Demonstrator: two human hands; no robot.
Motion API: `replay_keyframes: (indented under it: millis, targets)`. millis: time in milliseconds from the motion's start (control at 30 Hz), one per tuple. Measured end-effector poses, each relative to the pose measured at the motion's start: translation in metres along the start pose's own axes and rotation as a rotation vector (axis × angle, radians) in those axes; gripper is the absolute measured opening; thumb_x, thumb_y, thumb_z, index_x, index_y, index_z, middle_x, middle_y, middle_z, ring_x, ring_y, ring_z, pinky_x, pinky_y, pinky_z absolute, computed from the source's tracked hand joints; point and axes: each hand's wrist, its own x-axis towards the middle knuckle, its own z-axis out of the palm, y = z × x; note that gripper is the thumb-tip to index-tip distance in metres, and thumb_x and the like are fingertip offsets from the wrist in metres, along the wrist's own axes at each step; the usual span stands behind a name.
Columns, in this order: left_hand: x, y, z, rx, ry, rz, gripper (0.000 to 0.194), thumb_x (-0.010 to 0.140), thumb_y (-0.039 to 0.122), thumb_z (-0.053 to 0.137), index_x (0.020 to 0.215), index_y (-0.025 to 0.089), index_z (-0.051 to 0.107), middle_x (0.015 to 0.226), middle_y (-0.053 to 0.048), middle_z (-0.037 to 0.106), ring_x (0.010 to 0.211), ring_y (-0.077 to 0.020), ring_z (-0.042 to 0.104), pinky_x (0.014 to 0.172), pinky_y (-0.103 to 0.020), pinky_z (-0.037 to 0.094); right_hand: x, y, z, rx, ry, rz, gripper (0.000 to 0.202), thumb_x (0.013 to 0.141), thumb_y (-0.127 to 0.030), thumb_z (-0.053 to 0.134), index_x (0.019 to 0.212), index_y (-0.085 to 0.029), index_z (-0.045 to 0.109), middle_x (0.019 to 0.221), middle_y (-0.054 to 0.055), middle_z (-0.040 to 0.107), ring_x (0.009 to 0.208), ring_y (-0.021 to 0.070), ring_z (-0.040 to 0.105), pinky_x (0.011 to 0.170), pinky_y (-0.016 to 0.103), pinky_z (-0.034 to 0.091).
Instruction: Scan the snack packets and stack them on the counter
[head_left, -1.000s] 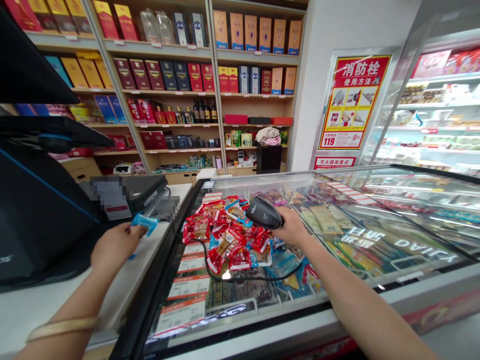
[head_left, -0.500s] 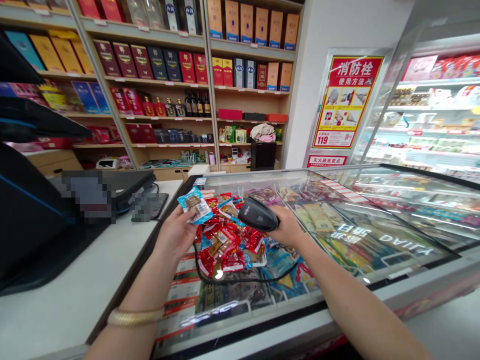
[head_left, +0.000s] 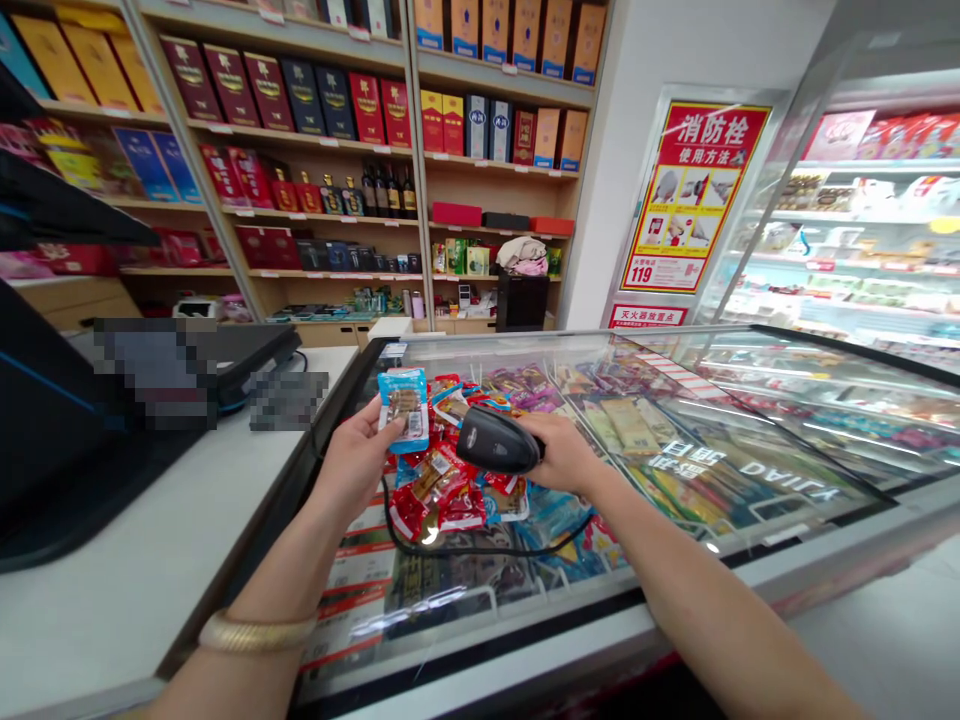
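A blue snack packet [head_left: 406, 405] is pinched between the thumb and fingers of my left hand [head_left: 358, 452], its barcode side facing up. My right hand [head_left: 562, 455] is wrapped round the handle of a black barcode scanner [head_left: 496, 440], whose head points left at the packet, a small gap away. Below both hands, a pile of red snack packets [head_left: 439, 490] and some blue ones lies on the glass freezer lid [head_left: 480, 600]. The scanner's black cable [head_left: 480, 552] loops in front of the pile.
On the left, a white counter [head_left: 172, 520] holds a black checkout machine [head_left: 45, 440] and a blurred-out device. Packaged goods lie under the freezer glass. Shelves of boxes [head_left: 322, 130] stand behind, with a lit display fridge [head_left: 877, 230] at the right.
The blue packet in my left hand has turned more upright and faces the scanner. My right hand has brought the scanner slightly left. The camera view has shifted a little.
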Motion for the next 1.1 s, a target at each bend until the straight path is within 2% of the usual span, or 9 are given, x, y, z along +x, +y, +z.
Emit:
replay_keyframes:
  millis: [133, 333, 533, 967, 1100]
  targets:
    - [0.0003, -0.0016, 0.0004, 0.042, -0.012, 0.007, 0.064, 0.056, 0.034, 0.082, 0.114, 0.012, 0.067, 0.099, -0.009, 0.074, 0.088, -0.0247, 0.069, 0.072, -0.031, 0.056, 0.0002, -0.0004, -0.0007, -0.01, -0.018, 0.0, 0.02, 0.073, -0.027, 0.064, 0.091, -0.019, 0.065, 0.081, 0.006, 0.07, 0.076, 0.0202, 0.065, 0.068, 0.028, 0.048]
    - [0.0012, -0.0054, -0.0002, 0.073, -0.024, 0.008, 0.064, 0.058, 0.036, 0.081, 0.116, 0.013, 0.066, 0.099, -0.009, 0.074, 0.087, -0.0242, 0.069, 0.066, -0.028, 0.054, 0.0002, -0.0001, -0.0011, -0.029, -0.051, 0.005, 0.022, 0.071, -0.025, 0.063, 0.092, -0.019, 0.064, 0.082, 0.006, 0.07, 0.077, 0.0211, 0.065, 0.07, 0.029, 0.048]
    - [0.0009, -0.006, 0.0008, 0.069, -0.037, 0.007, 0.062, 0.059, 0.037, 0.08, 0.115, 0.013, 0.067, 0.099, -0.009, 0.074, 0.087, -0.0237, 0.069, 0.074, -0.032, 0.055, 0.0005, -0.0006, -0.0004, -0.022, -0.073, 0.019, 0.02, 0.071, -0.024, 0.063, 0.09, -0.02, 0.064, 0.083, 0.006, 0.07, 0.078, 0.0211, 0.065, 0.07, 0.028, 0.048]
    - [-0.0002, -0.0056, 0.0013, 0.052, -0.028, -0.011, 0.066, 0.056, 0.031, 0.081, 0.118, 0.013, 0.066, 0.102, -0.01, 0.074, 0.089, -0.0252, 0.068, 0.068, -0.03, 0.055, 0.0006, -0.0005, 0.0007, -0.042, -0.1, 0.028, 0.017, 0.072, -0.026, 0.064, 0.088, -0.02, 0.062, 0.08, 0.006, 0.069, 0.076, 0.0209, 0.064, 0.068, 0.028, 0.047]
    - [0.0004, -0.0072, 0.0009, 0.078, -0.038, 0.008, 0.066, 0.059, 0.033, 0.079, 0.12, 0.012, 0.065, 0.103, -0.01, 0.074, 0.092, -0.0269, 0.068, 0.077, -0.036, 0.056, -0.0005, 0.0013, 0.0018, -0.034, -0.056, 0.02, 0.022, 0.072, -0.026, 0.064, 0.093, -0.02, 0.064, 0.084, 0.007, 0.07, 0.08, 0.0217, 0.065, 0.071, 0.029, 0.049]
